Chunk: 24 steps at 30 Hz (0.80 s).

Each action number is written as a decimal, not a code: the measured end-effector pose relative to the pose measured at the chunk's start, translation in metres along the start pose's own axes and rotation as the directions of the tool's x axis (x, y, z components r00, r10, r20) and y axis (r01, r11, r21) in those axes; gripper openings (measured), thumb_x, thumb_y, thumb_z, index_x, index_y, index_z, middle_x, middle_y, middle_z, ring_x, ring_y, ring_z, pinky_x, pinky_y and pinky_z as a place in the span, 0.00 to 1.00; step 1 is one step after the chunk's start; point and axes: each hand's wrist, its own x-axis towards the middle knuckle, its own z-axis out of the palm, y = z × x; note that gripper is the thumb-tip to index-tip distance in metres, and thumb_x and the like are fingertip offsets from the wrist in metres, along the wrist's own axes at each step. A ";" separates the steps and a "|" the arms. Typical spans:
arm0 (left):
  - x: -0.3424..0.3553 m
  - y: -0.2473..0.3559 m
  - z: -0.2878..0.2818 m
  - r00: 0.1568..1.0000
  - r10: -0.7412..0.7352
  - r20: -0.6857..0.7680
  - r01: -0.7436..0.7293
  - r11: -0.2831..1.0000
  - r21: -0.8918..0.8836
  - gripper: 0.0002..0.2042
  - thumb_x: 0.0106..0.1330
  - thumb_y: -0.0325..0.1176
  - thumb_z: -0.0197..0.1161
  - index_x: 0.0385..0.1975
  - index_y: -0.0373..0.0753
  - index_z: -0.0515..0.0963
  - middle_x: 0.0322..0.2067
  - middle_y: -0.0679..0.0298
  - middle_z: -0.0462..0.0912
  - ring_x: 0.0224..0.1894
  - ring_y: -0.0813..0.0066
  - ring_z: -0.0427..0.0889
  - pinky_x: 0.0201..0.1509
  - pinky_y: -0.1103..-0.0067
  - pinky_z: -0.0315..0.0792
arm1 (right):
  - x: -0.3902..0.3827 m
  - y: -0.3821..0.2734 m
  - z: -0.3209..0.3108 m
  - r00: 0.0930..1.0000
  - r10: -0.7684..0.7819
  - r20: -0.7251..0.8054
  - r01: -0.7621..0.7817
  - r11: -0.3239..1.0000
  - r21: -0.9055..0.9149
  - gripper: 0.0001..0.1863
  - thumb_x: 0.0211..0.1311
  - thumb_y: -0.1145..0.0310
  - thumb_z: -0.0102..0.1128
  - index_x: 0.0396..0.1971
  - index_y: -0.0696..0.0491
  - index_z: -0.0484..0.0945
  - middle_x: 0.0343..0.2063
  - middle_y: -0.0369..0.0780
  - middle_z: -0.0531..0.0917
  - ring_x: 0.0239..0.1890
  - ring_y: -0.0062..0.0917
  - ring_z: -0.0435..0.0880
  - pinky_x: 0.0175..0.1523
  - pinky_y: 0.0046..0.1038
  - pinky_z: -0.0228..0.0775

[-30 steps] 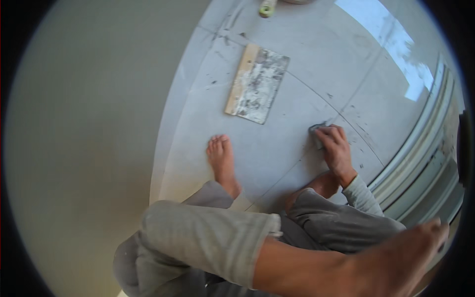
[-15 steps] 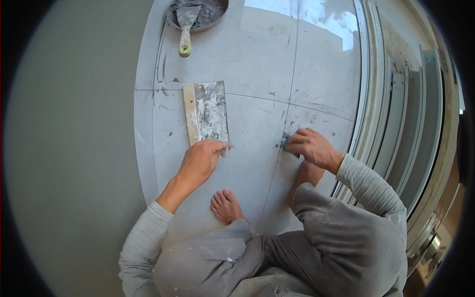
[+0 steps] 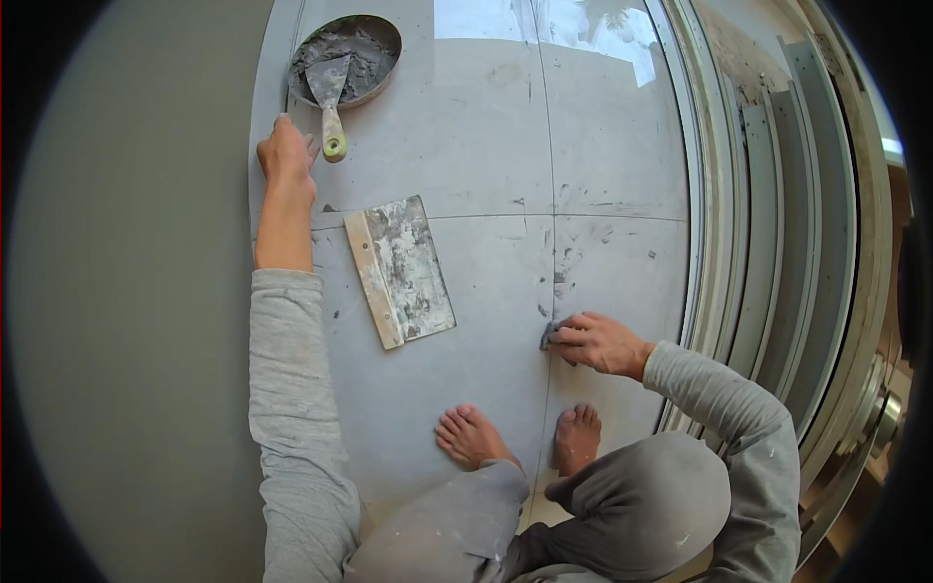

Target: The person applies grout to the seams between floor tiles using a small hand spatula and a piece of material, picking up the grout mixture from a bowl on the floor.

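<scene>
My left hand point(image 3: 288, 160) stretches far forward at the left, just beside the handle of a putty knife point(image 3: 331, 107). Its fingers are partly bent and apart, and I see nothing in them. That knife leans with its blade in the grey paste of a round bowl point(image 3: 397, 60). Over a tile joint at the right, my right hand point(image 3: 603, 343) is closed around a small dark grey piece point(image 3: 547, 337) whose kind is unclear; fingers cover most of it. Between the hands a wide, paste-smeared scraper point(image 3: 408, 267) with a wooden edge lies flat on the tiles.
Large pale floor tiles point(image 3: 496, 282) carry dark smears along their joints. A plain grey wall point(image 3: 146, 291) borders the left. Metal door tracks point(image 3: 714, 194) and upright panels point(image 3: 802, 194) line the right. My bare feet point(image 3: 476, 435) rest at the near side.
My left hand has gone from the wide scraper's near end forward to beside the bowl. The scraper now lies more slanted. My right hand has come nearer along the joint.
</scene>
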 end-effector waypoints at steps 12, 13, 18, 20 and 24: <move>-0.033 -0.058 0.133 0.942 -0.134 0.309 0.106 0.989 0.107 0.17 0.80 0.34 0.49 0.57 0.25 0.71 0.43 0.48 0.88 0.37 0.64 0.89 0.35 0.73 0.83 | -0.020 0.139 -0.022 0.669 0.539 -0.511 -0.502 0.835 0.224 0.15 0.55 0.82 0.56 0.44 0.58 0.81 0.39 0.42 0.81 0.45 0.40 0.77 0.50 0.36 0.75; -0.043 -0.055 0.148 0.935 -0.118 0.335 0.083 0.990 0.117 0.18 0.80 0.34 0.49 0.58 0.25 0.70 0.44 0.47 0.88 0.38 0.63 0.90 0.35 0.73 0.84 | -0.032 0.139 -0.016 0.682 0.531 -0.503 -0.510 0.838 0.194 0.14 0.55 0.82 0.55 0.43 0.59 0.80 0.38 0.43 0.80 0.44 0.40 0.77 0.49 0.36 0.75; -0.103 -0.056 0.191 0.948 -0.190 0.257 0.153 0.976 0.155 0.18 0.81 0.36 0.47 0.63 0.29 0.65 0.45 0.47 0.88 0.37 0.64 0.90 0.33 0.74 0.86 | -0.154 0.033 0.039 0.804 0.502 -0.318 -0.412 0.857 0.311 0.15 0.53 0.80 0.56 0.42 0.57 0.80 0.37 0.42 0.78 0.44 0.37 0.78 0.49 0.35 0.76; -0.107 -0.054 0.184 0.945 -0.214 0.248 0.180 0.972 0.152 0.20 0.80 0.33 0.49 0.63 0.23 0.65 0.48 0.43 0.85 0.39 0.57 0.92 0.33 0.70 0.87 | -0.202 -0.013 0.050 0.816 0.505 -0.281 -0.394 0.841 0.371 0.15 0.52 0.80 0.57 0.42 0.57 0.80 0.37 0.42 0.78 0.44 0.37 0.78 0.49 0.36 0.76; -0.154 -0.074 0.180 0.978 -0.168 0.122 0.147 0.975 0.167 0.20 0.81 0.33 0.48 0.63 0.24 0.64 0.48 0.44 0.85 0.38 0.56 0.91 0.31 0.70 0.88 | -0.276 -0.011 0.029 0.794 0.583 -0.175 -0.391 0.708 0.588 0.17 0.52 0.83 0.58 0.42 0.56 0.83 0.39 0.42 0.81 0.46 0.42 0.78 0.52 0.38 0.76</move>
